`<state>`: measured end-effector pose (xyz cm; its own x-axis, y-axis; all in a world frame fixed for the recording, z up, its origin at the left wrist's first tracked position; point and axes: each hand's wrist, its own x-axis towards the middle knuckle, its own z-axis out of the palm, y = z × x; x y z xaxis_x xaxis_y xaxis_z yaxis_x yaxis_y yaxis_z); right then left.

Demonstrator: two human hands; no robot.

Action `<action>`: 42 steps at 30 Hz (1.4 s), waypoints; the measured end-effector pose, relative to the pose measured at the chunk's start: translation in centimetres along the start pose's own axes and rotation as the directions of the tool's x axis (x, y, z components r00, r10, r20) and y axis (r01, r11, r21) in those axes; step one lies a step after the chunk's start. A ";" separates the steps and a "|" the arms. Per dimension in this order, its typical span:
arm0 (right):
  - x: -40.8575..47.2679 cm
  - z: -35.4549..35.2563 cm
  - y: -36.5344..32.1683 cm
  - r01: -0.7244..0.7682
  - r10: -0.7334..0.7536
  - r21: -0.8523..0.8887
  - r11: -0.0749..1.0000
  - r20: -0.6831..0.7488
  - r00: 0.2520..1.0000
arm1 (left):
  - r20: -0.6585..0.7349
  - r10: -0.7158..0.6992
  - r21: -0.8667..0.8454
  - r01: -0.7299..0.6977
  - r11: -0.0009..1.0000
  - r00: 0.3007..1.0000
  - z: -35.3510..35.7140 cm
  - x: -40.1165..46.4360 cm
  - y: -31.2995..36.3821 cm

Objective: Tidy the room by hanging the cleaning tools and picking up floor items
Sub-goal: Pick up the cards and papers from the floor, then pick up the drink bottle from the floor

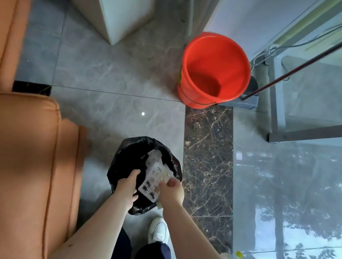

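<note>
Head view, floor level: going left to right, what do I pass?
Orange sofa → left hand → black bin bag → right hand → orange bucket → glass door frame.

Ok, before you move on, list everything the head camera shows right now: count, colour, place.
bin bag: one, black, floor centre, mouth open
plastic packaging: one, clear-white, over the bag's mouth
bucket: one, red-orange, floor near the glass door
mop handle: one, dark red, leaning right of the bucket
sofa: one, orange, left side
cabinet: one, white, top
shoe: one, white, bottom centre
left hand: grips the bag's rim
right hand: holds the packaging
</note>
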<state>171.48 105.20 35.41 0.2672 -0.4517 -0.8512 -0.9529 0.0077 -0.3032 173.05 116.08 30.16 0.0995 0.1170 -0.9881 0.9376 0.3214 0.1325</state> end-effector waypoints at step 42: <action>-2.7 -25.4 25.8 -0.176 0.296 0.823 0.541 0.010 0.955 | 0.266 0.039 0.841 -0.252 0.479 0.963 18.4 -13.1 -27.9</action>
<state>142.57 83.91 40.77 -0.0252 -0.4203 -0.9071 -0.4441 0.8176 -0.3665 151.73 88.35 37.97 0.2213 -0.1251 -0.9672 0.7042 -0.6655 0.2472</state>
